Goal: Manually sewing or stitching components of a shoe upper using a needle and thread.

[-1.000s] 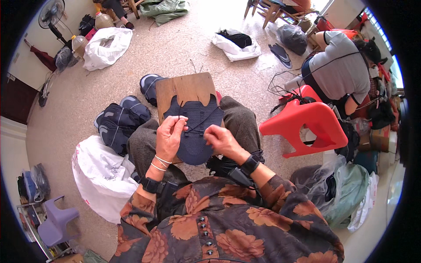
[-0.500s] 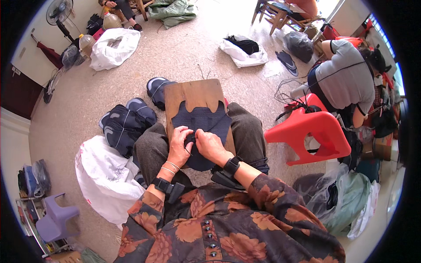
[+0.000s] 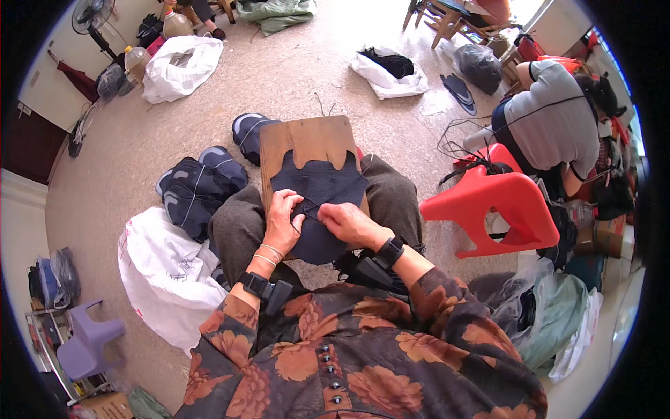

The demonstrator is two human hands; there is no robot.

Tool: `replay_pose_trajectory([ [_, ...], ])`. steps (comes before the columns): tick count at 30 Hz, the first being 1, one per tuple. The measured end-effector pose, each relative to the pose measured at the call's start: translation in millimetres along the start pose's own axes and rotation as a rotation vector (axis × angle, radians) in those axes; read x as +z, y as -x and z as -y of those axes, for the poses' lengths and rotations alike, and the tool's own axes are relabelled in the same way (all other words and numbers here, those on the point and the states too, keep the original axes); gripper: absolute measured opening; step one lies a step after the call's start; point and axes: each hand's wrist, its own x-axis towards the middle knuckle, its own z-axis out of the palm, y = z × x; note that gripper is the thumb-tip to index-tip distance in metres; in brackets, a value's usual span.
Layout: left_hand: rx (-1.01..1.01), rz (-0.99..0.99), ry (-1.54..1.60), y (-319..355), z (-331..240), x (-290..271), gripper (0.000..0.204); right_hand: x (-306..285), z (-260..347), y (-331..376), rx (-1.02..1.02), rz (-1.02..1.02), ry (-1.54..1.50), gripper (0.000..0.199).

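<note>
A dark navy, mesh-textured fabric piece, cut like a flat shoe upper with a notched far edge, lies on a wooden board across my lap. Over its middle my left hand is closed, fingers bent and thumb near the index finger, at a thin black cord. This cord runs toward my right hand, whose fingers are pinched together on it just to the right, above the fabric. The cord's ends are hidden by my fingers.
Bundled navy shoe pieces lie left of my knees, beside a white sack. A red plastic stool stands at the right, near a bent-over person in grey. Farther off is a white bag of black material.
My right hand has drawn away from my left, to the right and slightly nearer me. The bunched black cord between them now stretches thinner across the fabric. The view has shifted slightly.
</note>
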Motion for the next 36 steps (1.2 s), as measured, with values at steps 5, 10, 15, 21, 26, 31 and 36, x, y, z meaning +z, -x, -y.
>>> replay_pose_trajectory([
  [5, 0.023, -0.015, -0.023, 3, 3, 1, 0.038, -12, 1, 11, -0.001, 0.193, -0.017, 0.013],
  [10, 0.000, -0.016, 0.015, 2, -3, 2, 0.040, -31, -1, 16, 0.113, 0.332, -0.042, 0.016],
  [15, 0.024, -0.021, -0.058, 3, -9, 2, 0.039, -13, -4, 16, 0.042, 0.041, -0.082, 0.014],
  [21, 0.101, 0.087, -0.153, 0, -24, -3, 0.032, -3, -9, 27, 0.368, -0.230, -0.319, 0.013],
  [26, 0.062, 0.256, -0.233, -17, -41, -10, 0.032, 5, -11, 29, 0.292, -0.315, -0.137, 0.013],
  [31, 0.090, 0.300, -0.346, -33, -27, -1, 0.019, 7, -14, 26, 0.241, -0.325, -0.089, 0.013],
  [36, 0.292, 0.351, -0.494, -40, -14, 9, 0.018, 11, -18, 24, 0.178, -0.324, -0.001, 0.016],
])
